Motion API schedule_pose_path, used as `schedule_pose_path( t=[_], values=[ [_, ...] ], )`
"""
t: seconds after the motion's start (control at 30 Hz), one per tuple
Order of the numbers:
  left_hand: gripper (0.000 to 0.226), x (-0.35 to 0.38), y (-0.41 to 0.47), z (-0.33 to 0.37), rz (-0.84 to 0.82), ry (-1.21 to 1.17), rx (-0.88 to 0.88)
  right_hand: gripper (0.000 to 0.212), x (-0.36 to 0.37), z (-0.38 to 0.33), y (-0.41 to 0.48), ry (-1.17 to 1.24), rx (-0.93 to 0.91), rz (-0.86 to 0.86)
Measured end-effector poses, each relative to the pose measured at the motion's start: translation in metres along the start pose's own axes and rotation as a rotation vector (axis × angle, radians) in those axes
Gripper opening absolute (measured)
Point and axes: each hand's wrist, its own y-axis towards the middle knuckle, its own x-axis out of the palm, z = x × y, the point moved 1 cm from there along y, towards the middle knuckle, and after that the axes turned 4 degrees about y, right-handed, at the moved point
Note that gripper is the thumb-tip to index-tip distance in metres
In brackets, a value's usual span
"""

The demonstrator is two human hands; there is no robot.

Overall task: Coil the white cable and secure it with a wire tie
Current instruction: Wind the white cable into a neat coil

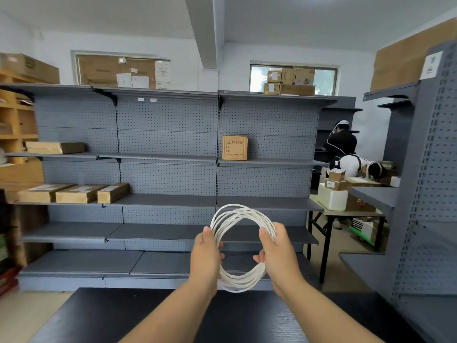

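The white cable (pixel 241 211) is wound into a round coil of several loops and held upright in the air above the far edge of the black table (pixel 103 315). My left hand (pixel 206 256) grips the coil's left side, fingers curled round the strands. My right hand (pixel 277 253) grips its right side the same way, thumb on the near face. The loops fan apart a little at the top and bottom. No wire tie is visible.
Grey pegboard shelving (pixel 168 144) fills the wall ahead, with cardboard boxes (pixel 74 193) on the left shelves and one box (pixel 235 147) mid-right. A second shelf unit (pixel 430 194) stands at right. Two people (pixel 346 154) work by a folding table (pixel 346 214) at back right.
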Motion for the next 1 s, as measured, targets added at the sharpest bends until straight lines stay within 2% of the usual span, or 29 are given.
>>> schedule_pose_path(
  t=[0.2,0.4,0.73,0.9,1.0],
  values=[
    [0.033,0.014,0.004,-0.014,0.099,0.062,0.18,0.009,-0.003,0.002,0.002,0.019,0.007,-0.004],
    [0.037,0.025,0.009,-0.012,0.052,0.197,0.267,0.009,-0.004,0.007,0.005,0.025,0.026,0.036],
    [0.073,0.017,0.019,-0.014,-0.188,0.335,0.477,0.012,0.011,0.002,0.015,0.083,0.019,0.025],
    [0.118,-0.003,0.033,-0.015,-0.432,0.451,0.493,0.015,0.028,0.003,0.024,0.146,0.079,0.032],
    [0.133,-0.015,0.04,-0.017,-0.496,0.546,0.48,0.015,0.042,0.004,0.027,0.186,0.123,0.011]
  ],
)
